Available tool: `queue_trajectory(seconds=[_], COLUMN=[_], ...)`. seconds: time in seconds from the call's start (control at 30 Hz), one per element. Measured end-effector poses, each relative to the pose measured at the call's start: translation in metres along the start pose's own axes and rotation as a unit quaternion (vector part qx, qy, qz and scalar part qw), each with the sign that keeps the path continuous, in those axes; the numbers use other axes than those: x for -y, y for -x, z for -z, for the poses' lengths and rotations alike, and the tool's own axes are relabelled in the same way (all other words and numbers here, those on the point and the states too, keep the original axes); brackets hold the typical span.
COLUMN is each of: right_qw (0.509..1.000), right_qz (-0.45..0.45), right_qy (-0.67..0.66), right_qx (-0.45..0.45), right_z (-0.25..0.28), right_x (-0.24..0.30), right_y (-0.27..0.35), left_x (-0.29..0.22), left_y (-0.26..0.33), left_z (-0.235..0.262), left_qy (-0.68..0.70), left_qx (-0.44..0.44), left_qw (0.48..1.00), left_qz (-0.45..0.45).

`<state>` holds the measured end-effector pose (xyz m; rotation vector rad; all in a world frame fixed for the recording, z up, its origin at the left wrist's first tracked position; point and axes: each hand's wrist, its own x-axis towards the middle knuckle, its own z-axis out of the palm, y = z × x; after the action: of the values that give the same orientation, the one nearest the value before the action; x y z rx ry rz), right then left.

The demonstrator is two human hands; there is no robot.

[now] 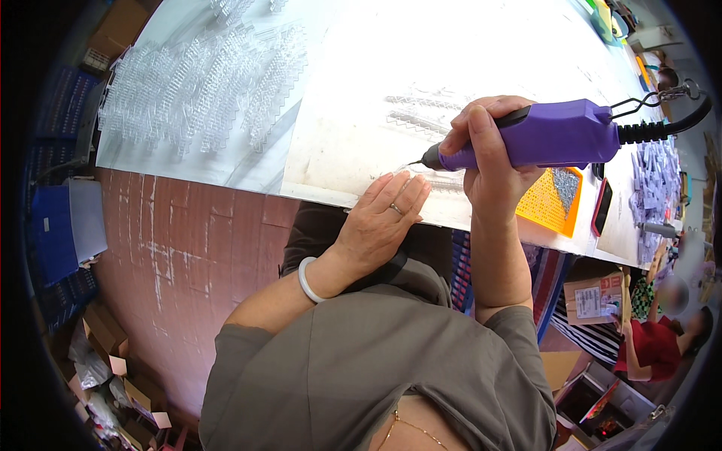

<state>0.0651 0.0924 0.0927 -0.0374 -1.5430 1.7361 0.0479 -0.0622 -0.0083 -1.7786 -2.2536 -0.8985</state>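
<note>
My right hand [492, 139] is wrapped round a purple electric screwdriver [560, 135] with a black nose, held almost level above the white worktable [331, 150]. Its thin bit points left, close to the fingertips of my left hand [387, 214]. That left hand lies flat at the table's front edge, fingers stretched out side by side, with a ring and a white bangle on it. Whatever lies beneath those fingers is hidden. Clear toothed plastic strips [421, 104] rest on the table just beyond the screwdriver's nose.
A large heap of clear zigzag strips [203, 90] covers the left tabletop. Right of my right hand stand a yellow tray [543, 209] with small metal screws and a phone [602, 207]. Pale lavender parts [656, 188] pile up farther right. A black cable [684, 124] trails from the screwdriver. A person in red [658, 346] holds a carton.
</note>
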Motion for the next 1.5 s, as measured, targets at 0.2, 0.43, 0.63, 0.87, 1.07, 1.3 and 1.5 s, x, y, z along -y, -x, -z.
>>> queue_trajectory(seconds=[0.2, 0.43, 0.63, 0.87, 1.07, 1.3, 1.5], right_qw=[1.0, 0.999, 0.995, 0.975, 0.985, 0.99, 0.991], right_qz=[-0.001, -0.013, -0.036, 0.013, 0.085, 0.109, 0.075], right_qy=[-0.01, 0.022, 0.049, 0.106, 0.006, 0.053, 0.061], right_qx=[0.008, 0.036, 0.084, 0.194, 0.147, -0.072, -0.087], right_z=[-0.002, -0.015, -0.015, -0.013, 0.006, 0.051, 0.072], right_x=[-0.001, 0.0, 0.002, -0.007, 0.033, 0.08, 0.092], right_y=[0.001, 0.002, -0.001, -0.006, -0.019, 0.007, 0.041], left_x=[0.001, 0.001, 0.002, 0.0, -0.002, 0.007, 0.027], left_y=[0.0, -0.001, 0.0, -0.004, -0.01, -0.042, -0.067], left_z=[0.001, 0.0, -0.001, 0.004, 0.003, 0.006, 0.002], left_qy=[-0.004, -0.003, 0.004, 0.008, -0.007, 0.06, 0.077], left_qx=[0.009, -0.007, -0.014, 0.019, -0.039, -0.012, 0.015], left_qw=[1.0, 1.0, 1.0, 1.0, 0.999, 0.998, 0.995], left_qz=[-0.002, -0.011, -0.012, 0.003, -0.014, -0.016, -0.062])
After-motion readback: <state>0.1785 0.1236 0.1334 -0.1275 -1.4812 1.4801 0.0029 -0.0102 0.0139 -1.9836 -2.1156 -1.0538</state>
